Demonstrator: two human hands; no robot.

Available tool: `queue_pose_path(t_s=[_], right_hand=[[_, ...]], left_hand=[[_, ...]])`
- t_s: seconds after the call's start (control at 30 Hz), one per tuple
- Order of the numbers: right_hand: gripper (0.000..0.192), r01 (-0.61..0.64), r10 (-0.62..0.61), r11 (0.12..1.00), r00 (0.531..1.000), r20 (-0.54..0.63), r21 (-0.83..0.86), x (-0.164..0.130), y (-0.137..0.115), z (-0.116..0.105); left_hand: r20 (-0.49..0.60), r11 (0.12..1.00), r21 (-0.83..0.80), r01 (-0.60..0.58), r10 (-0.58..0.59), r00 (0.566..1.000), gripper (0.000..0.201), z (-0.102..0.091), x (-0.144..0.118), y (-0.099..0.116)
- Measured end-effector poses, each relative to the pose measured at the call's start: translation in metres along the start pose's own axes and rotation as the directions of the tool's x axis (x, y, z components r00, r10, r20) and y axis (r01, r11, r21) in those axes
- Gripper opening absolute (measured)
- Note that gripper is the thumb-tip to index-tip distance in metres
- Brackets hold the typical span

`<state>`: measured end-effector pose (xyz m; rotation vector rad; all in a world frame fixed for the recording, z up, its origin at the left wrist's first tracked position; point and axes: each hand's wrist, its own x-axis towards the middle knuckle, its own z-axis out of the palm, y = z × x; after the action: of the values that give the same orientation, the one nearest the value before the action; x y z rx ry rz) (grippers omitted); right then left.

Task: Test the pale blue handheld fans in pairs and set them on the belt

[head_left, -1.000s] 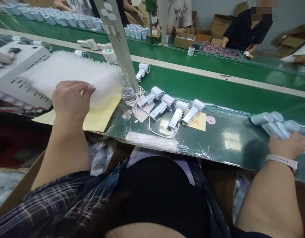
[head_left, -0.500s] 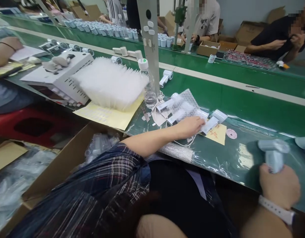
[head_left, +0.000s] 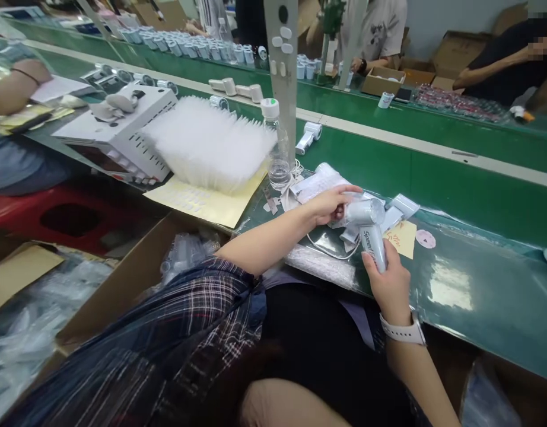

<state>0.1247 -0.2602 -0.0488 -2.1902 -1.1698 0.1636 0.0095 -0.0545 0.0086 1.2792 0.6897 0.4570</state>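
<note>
A pale blue hair dryer point(head_left: 374, 240) with lettering on its handle is in my right hand point(head_left: 391, 279), fingers closed round the lower handle. Its barrel points left, close against my left hand point(head_left: 333, 204). My left fingers are curled at the edge of a clear bubble-wrap bag point(head_left: 322, 184), index finger stretched out; the barrel's left end is partly hidden there. More pale hair dryers lie under and beside the bag, one of them point(head_left: 400, 210) just right of the held one. A white cord point(head_left: 331, 256) loops below my left hand.
A water bottle point(head_left: 277, 148) stands by a metal post point(head_left: 282, 77). Left of it are a stack of white foam sheets point(head_left: 211, 142) and a white instrument box point(head_left: 122, 136). A bubble-wrap roll point(head_left: 322, 267) lies at the table edge. Other people work across the green conveyor belt point(head_left: 389, 142).
My right hand has brought the hair dryer from the far right to my left hand. My left hand has shifted slightly left and up, its index finger now extended.
</note>
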Motion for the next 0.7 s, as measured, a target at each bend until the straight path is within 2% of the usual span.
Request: queue_pose_path(t_s=[0.07, 0.1, 0.13, 0.17, 0.2, 0.27, 0.3, 0.33, 0.37, 0.4, 0.43, 0.47, 0.5, 0.53, 0.57, 0.6, 0.63, 0.67, 0.7], right_hand=[[0.064, 0.054, -0.054, 0.995, 0.999, -0.004, -0.080, 0.000, 0.002, 0.000], [0.061, 0.091, -0.093, 0.986, 0.996, -0.008, -0.139, -0.001, 0.002, -0.002], [0.058, 0.130, -0.136, 0.970, 0.991, -0.013, -0.204, -0.003, 0.001, -0.005], [0.055, 0.171, -0.181, 0.949, 0.983, -0.012, -0.265, -0.003, -0.002, -0.010], [0.052, 0.209, -0.220, 0.929, 0.975, -0.003, -0.307, -0.004, -0.004, -0.015], [0.049, 0.243, -0.251, 0.922, 0.968, 0.013, -0.301, -0.003, -0.011, -0.030], [0.050, 0.211, -0.215, 0.948, 0.977, 0.010, -0.237, -0.003, -0.014, -0.039], [0.052, 0.138, -0.139, 0.983, 0.990, 0.001, -0.120, -0.004, -0.018, -0.049], [0.053, 0.039, -0.039, 0.998, 0.999, 0.001, 0.051, -0.005, -0.021, -0.059], [0.053, -0.059, 0.056, 0.966, 0.998, 0.020, 0.251, -0.009, -0.024, -0.069], [0.054, -0.127, 0.112, 0.892, 0.992, 0.060, 0.433, -0.013, -0.028, -0.078], [0.053, -0.153, 0.118, 0.819, 0.988, 0.098, 0.553, -0.019, -0.032, -0.086], [0.053, -0.143, 0.091, 0.781, 0.989, 0.116, 0.609, -0.025, -0.036, -0.092], [0.052, -0.117, 0.065, 0.787, 0.992, 0.107, 0.606, -0.032, -0.039, -0.098], [0.050, -0.091, 0.057, 0.833, 0.995, 0.079, 0.546, -0.038, -0.041, -0.104], [0.045, -0.069, 0.076, 0.884, 0.997, 0.004, 0.462, -0.044, -0.041, -0.110], [0.041, -0.051, 0.101, 0.917, 0.989, -0.106, 0.396, -0.050, -0.038, -0.118], [0.037, -0.030, 0.128, 0.931, 0.960, -0.250, 0.363, -0.057, -0.032, -0.127], [0.034, -0.011, 0.155, 0.940, 0.904, -0.398, 0.341, -0.067, -0.023, -0.139]], left_hand=[[-0.027, 0.985, 0.116, -0.132, 0.136, 0.990, 0.051, -0.002, -0.007, 0.008], [0.001, 0.942, 0.246, -0.230, 0.237, 0.972, 0.053, -0.001, -0.013, 0.011], [0.082, 0.845, 0.414, -0.338, 0.335, 0.939, 0.054, 0.002, -0.021, 0.014], [0.215, 0.681, 0.578, -0.450, 0.405, 0.889, 0.055, 0.006, -0.030, 0.016], [0.373, 0.468, 0.690, -0.552, 0.424, 0.825, 0.055, 0.012, -0.040, 0.017], [0.620, 0.071, 0.726, -0.684, 0.364, 0.695, 0.056, 0.023, -0.060, 0.021], [0.680, -0.073, 0.707, -0.703, 0.343, 0.648, 0.057, 0.028, -0.069, 0.023], [0.705, -0.168, 0.696, -0.698, 0.342, 0.621, 0.058, 0.033, -0.078, 0.028], [0.707, -0.218, 0.699, -0.681, 0.354, 0.613, 0.060, 0.037, -0.085, 0.034], [0.699, -0.231, 0.708, -0.668, 0.366, 0.614, 0.061, 0.041, -0.091, 0.042], [0.697, -0.213, 0.707, -0.675, 0.371, 0.613, 0.062, 0.046, -0.096, 0.051], [0.712, -0.173, 0.684, -0.708, 0.366, 0.599, 0.061, 0.052, -0.100, 0.060], [0.737, -0.118, 0.643, -0.757, 0.362, 0.570, 0.060, 0.060, -0.102, 0.070], [0.764, -0.058, 0.587, -0.807, 0.368, 0.530, 0.058, 0.069, -0.102, 0.079], [0.781, -0.005, 0.534, -0.846, 0.387, 0.491, 0.057, 0.078, -0.101, 0.086], [0.786, 0.034, 0.492, -0.870, 0.413, 0.461, 0.056, 0.087, -0.100, 0.091], [0.779, 0.053, 0.476, -0.878, 0.438, 0.449, 0.056, 0.095, -0.098, 0.094], [0.762, 0.051, 0.481, -0.875, 0.468, 0.446, 0.057, 0.098, -0.096, 0.095], [0.740, 0.030, 0.496, -0.868, 0.508, 0.441, 0.057, 0.097, -0.093, 0.093]])
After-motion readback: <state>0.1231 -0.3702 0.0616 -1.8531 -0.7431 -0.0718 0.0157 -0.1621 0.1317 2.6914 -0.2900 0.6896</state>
